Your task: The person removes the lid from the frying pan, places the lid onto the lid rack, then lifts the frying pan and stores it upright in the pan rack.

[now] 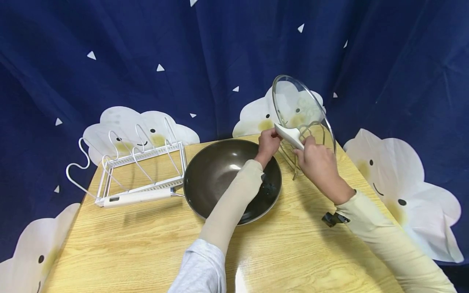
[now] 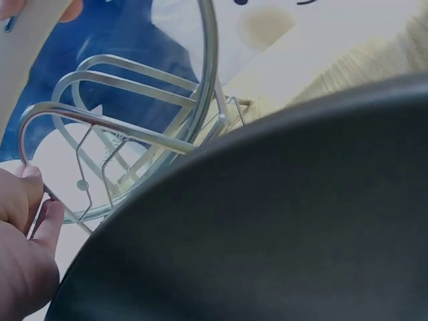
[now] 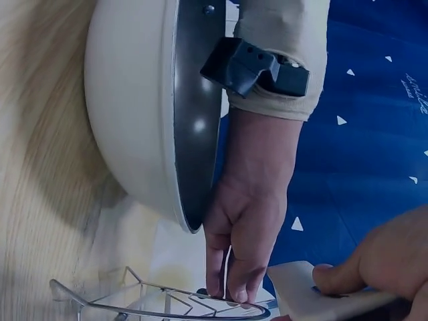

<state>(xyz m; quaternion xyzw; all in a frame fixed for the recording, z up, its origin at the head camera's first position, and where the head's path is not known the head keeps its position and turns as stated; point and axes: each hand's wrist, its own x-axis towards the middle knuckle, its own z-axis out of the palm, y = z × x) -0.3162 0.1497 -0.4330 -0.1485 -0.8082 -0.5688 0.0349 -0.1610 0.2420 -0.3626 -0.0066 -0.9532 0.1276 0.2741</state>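
Note:
My left hand (image 1: 269, 145) reaches across the dark wok (image 1: 216, 175) and pinches a wire of the small metal rack (image 2: 120, 127) at the table's far right. The left wrist view shows the thumb and a finger (image 2: 48, 231) on that wire. With my right hand (image 1: 320, 162) I grip the white handle (image 1: 291, 134) of a round glass lid (image 1: 302, 101). The lid stands nearly upright at the metal rack, and its rim overlaps the wires in the left wrist view. The wok sits on the table, pale outside, its interior facing up.
On the left stands a white wire rack (image 1: 146, 188) with several tall loops. The wok's long white handle (image 1: 143, 197) points left along that rack's front edge. Behind the wooden table (image 1: 146, 248) hangs a dark blue curtain (image 1: 220, 49) with cloud prints.

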